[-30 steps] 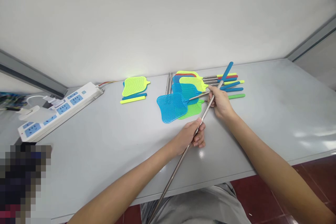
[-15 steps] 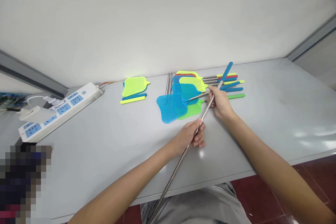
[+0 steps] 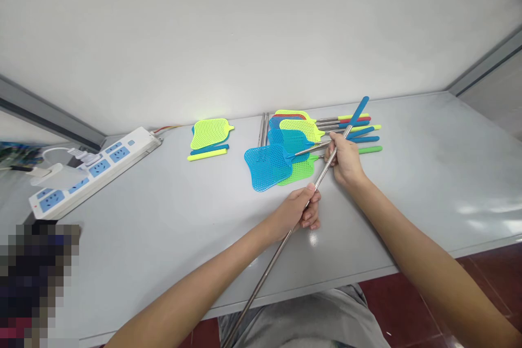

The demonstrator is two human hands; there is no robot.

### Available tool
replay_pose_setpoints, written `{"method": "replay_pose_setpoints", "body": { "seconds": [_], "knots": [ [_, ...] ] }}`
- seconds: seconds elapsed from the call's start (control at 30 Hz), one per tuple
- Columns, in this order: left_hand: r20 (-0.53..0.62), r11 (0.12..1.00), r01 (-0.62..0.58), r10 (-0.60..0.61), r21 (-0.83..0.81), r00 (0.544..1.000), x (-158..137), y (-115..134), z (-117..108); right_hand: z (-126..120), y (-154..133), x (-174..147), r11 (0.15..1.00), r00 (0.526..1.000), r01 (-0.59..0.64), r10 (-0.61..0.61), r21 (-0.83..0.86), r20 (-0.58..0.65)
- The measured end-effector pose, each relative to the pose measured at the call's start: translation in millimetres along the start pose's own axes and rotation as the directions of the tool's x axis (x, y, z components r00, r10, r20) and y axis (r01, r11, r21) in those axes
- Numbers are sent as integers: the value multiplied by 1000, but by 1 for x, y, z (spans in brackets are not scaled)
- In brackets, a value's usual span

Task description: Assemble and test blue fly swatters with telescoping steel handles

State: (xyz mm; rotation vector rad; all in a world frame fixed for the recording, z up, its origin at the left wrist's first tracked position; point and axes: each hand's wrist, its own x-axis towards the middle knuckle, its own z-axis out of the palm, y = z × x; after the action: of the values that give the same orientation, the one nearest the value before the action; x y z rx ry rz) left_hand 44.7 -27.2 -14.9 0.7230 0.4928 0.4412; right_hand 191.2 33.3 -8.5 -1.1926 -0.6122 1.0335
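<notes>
A long metal rod (image 3: 269,267) runs slantwise from the bottom edge of the head view up past both my hands. A blue handle (image 3: 359,112) sticks out at its upper end; how the two join is not clear. My left hand (image 3: 300,211) is closed round the middle of the rod. Higher up, my right hand (image 3: 343,157) grips the rod with thumb and fingers. Just behind lie overlapping fly swatters, among them a blue fly swatter (image 3: 267,167), a green fly swatter (image 3: 299,172) and a yellow fly swatter (image 3: 299,129), their handles pointing right.
At the left, a yellow swatter head (image 3: 211,133) covers a blue one, with a blue and a yellow handle (image 3: 207,155) in front. Two metal rods (image 3: 263,128) lie by the wall. A white power strip (image 3: 95,174) with plugs stands on the grey table (image 3: 163,250).
The rod's upper end and blue handle have shifted slightly right, along with my right hand. My left hand stays nearly in place, and both keep their grip.
</notes>
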Motion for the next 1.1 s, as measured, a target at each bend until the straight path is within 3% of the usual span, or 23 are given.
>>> {"method": "replay_pose_setpoints", "body": {
  "seconds": [1.1],
  "knots": [
    [-35, 999, 33, -32, 20, 999, -1, 1, 3, -4, -2, 4, 998, 1000, 5, -4, -63, 13]
  ]
}}
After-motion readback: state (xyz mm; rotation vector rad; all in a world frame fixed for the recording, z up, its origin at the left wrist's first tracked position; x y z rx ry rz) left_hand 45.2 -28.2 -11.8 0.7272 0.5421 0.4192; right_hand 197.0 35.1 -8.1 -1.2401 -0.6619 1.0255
